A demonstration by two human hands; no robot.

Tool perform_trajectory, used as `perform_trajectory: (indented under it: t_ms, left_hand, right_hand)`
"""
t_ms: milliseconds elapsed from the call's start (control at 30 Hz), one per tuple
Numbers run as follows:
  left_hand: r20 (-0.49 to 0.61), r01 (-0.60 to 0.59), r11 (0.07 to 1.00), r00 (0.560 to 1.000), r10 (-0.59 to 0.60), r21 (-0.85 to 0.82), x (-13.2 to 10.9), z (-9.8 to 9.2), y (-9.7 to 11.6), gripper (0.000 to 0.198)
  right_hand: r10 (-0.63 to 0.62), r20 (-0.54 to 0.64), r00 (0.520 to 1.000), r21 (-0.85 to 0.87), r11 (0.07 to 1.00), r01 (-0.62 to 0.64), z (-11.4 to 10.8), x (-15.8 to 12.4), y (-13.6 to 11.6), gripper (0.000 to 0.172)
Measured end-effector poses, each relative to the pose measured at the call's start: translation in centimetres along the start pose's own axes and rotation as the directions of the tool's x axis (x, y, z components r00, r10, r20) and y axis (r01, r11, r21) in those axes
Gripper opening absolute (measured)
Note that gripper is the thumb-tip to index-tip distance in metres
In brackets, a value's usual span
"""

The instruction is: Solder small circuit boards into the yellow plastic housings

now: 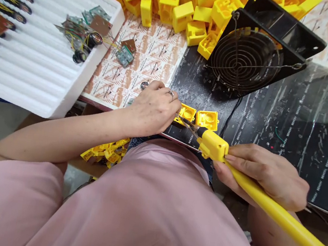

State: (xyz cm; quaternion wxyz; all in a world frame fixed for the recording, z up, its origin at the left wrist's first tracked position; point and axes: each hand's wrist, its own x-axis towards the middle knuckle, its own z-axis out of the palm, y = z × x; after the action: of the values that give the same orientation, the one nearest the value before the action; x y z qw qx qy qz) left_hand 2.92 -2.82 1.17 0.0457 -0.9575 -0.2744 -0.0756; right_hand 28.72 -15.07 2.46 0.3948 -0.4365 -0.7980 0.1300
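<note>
My left hand [158, 108], a ring on one finger, is closed at the left edge of a small yellow plastic housing [187, 113]; its fingertips are partly hidden. The housing is open side up and shows a round grille inside. A second yellow housing [207, 120] lies just to its right, also open side up. In my right hand [267, 175] is a yellow soldering gun [214, 143] with a black collar and thin metal tip. The tip points left, over the first housing beside my left fingers. Whether it touches there I cannot tell.
Many yellow housings [183, 15] are heaped at the back. A black fan [244, 61] stands tilted before them. Left is a white foam tray [62, 79] with wired speakers and circuit boards. One wired board [125, 54] lies beside it. More yellow parts [110, 152] sit below the table edge.
</note>
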Motion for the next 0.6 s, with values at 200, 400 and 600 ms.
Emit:
perform_trajectory:
  t_ms: [200,400,600]
  left_hand:
    - [0.009,-0.021,0.999,1.000,0.021,0.035,0.1,-0.1,-0.2,0.033]
    - [-0.022,-0.052,0.993,0.998,0.054,0.103,0.0,-0.4,-0.4,0.027]
    - [-0.035,-0.069,0.993,0.997,0.072,0.093,0.0,-0.2,-0.7,0.027]
  right_hand:
    - [-0.004,0.065,0.998,-0.024,1.000,0.005,-0.4,0.4,-0.1,0.020]
    - [0.049,-0.123,0.991,-0.056,0.997,-0.057,-1.8,-0.6,0.7,0.024]
    - [-0.022,-0.240,0.971,-0.067,0.998,0.006,-0.9,-0.4,1.1,0.042]
